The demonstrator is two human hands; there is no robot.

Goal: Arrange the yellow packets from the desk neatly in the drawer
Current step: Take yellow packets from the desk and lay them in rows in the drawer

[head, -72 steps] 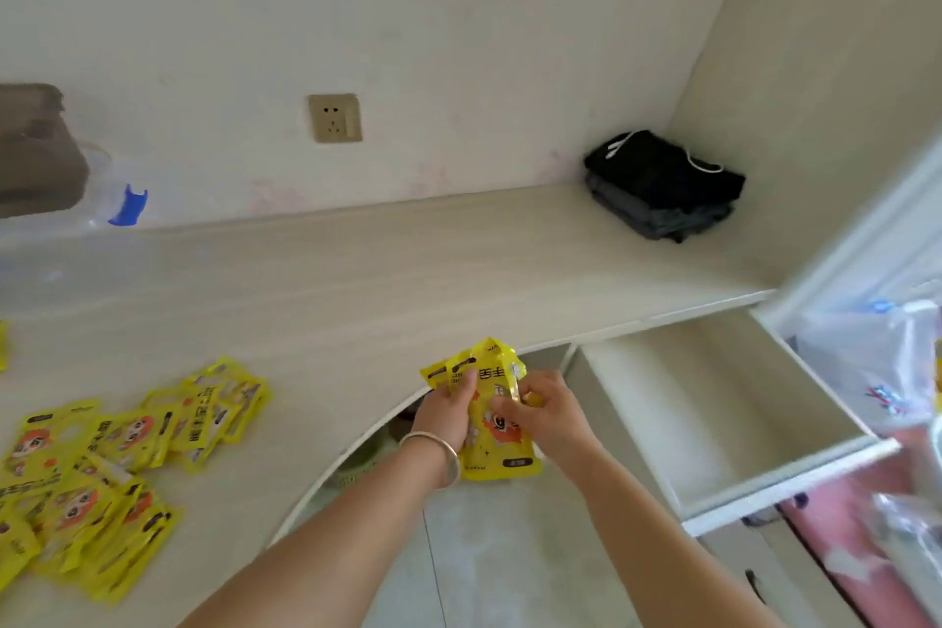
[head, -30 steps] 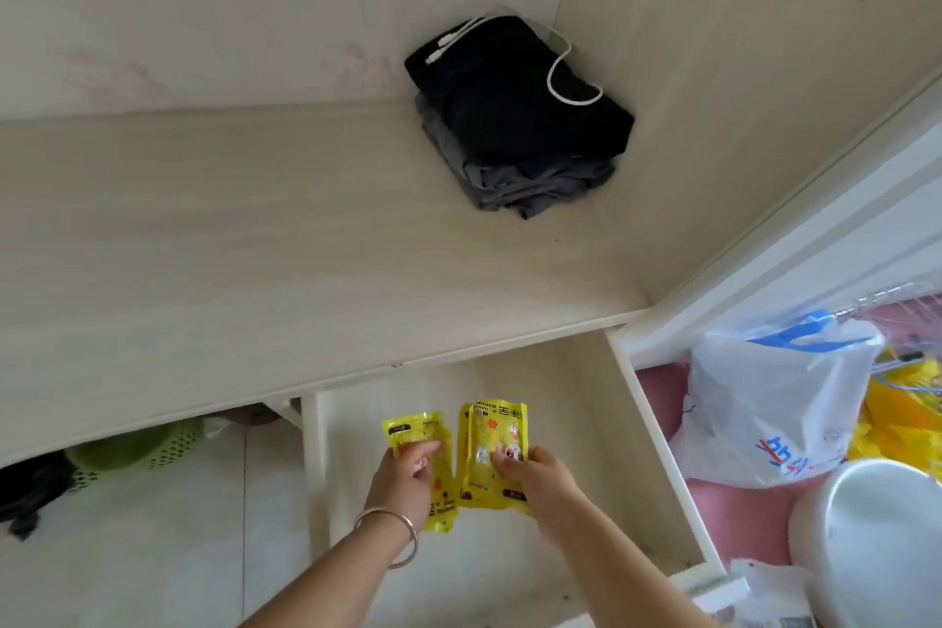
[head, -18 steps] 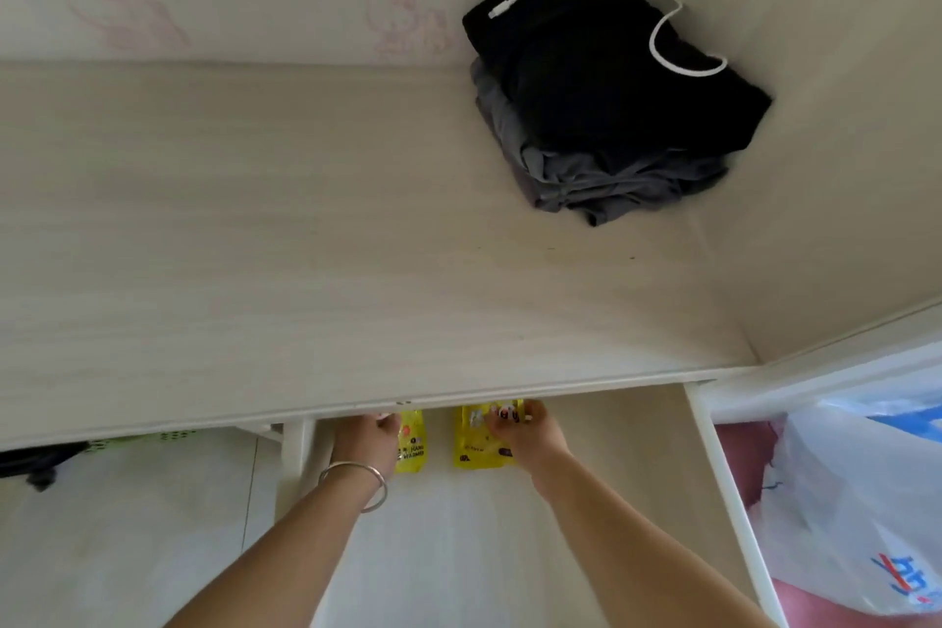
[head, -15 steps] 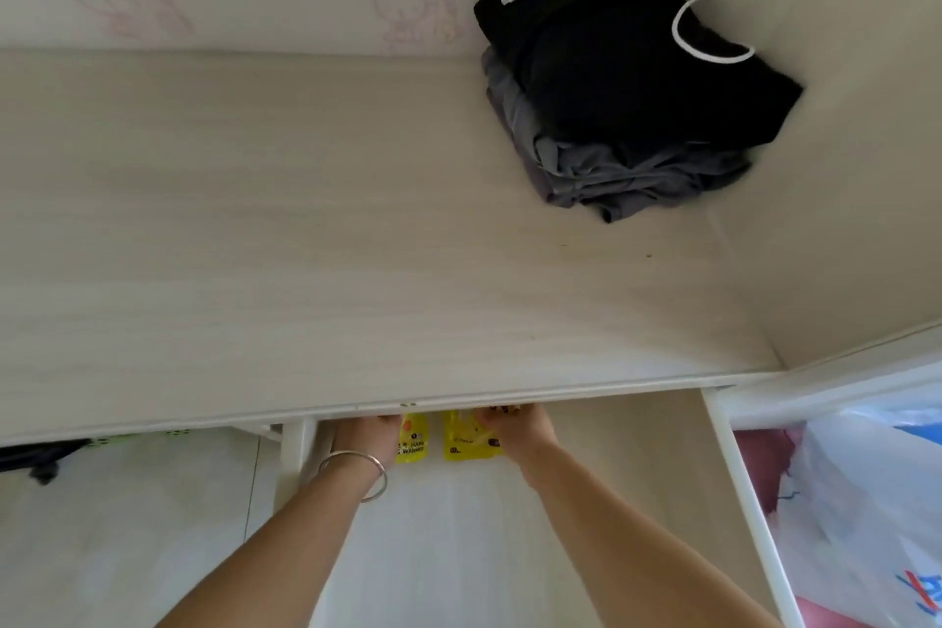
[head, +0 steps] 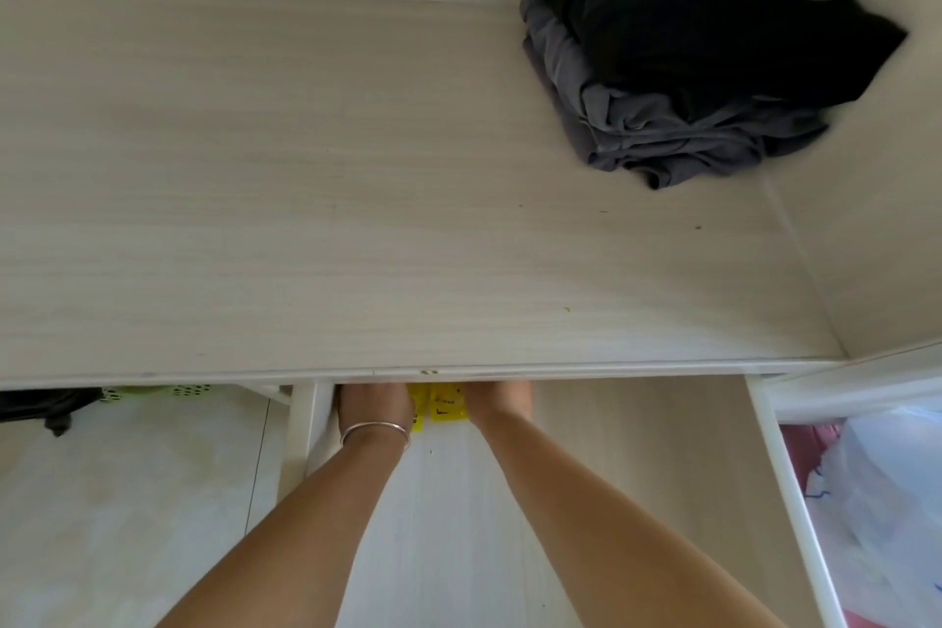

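Reaching deep into the drawer [head: 775, 474], both hands [head: 374, 405] are placing the first packets [head: 447, 407]; fingers hidden, grip unclear.

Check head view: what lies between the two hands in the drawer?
Head view: the yellow printed packets lie between the left hand and right hand, at the back of the white drawer, partly hidden under the desk edge.

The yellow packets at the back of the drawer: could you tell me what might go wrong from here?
Both hands, left hand and right hand, work under the desk edge, which hides the fingers, so the yellow packets may end up crooked or overlapping unseen. Only the packets' near ends show; pushed further, they could crumple against the drawer back.
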